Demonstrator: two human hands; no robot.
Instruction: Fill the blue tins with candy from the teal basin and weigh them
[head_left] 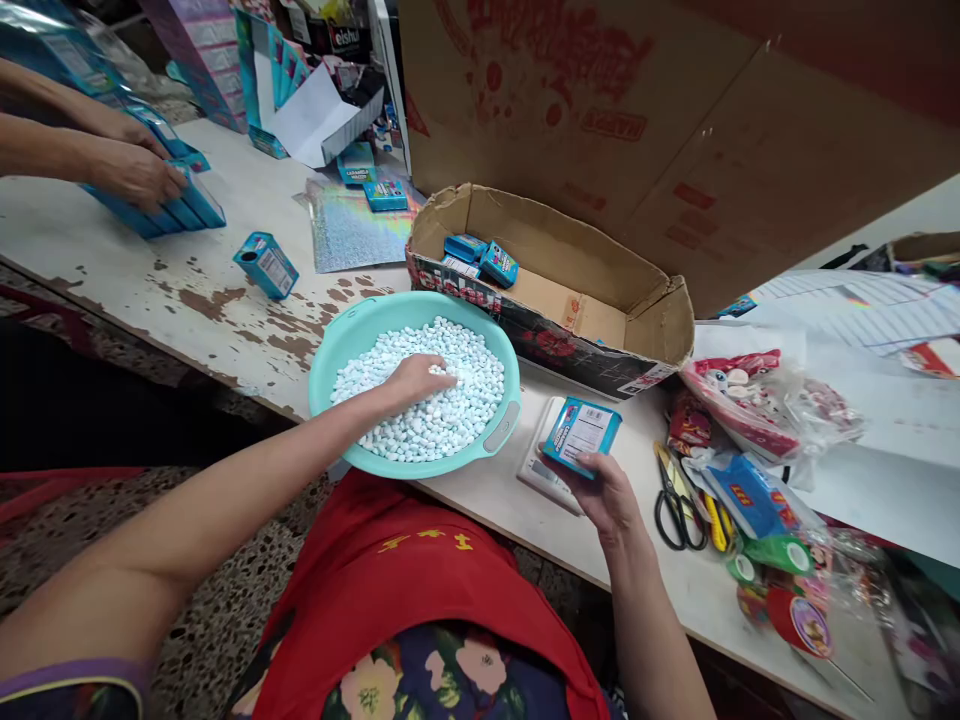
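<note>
A turquoise plastic bowl [328, 375] holds many small white and pale-blue candies [450, 420]. My left hand [412, 383] is in the bowl with its fingers curled around a few candies; some white ones show at the fingertips. My right hand [602, 487] grips a small blue candy box [582, 434] by its lower edge, its white barcode label facing up. The box is held above a white scale [541, 465], hiding part of it. The scale sits on the table just right of the bowl.
Behind the bowl stands an open cardboard carton [600, 285] with several blue boxes inside. Another blue box [267, 265] lies left. At upper left, another person's hands [142, 165] hold a row of blue boxes. Scissors [679, 500], tape rolls [780, 553] and bagged sweets [742, 395] lie right.
</note>
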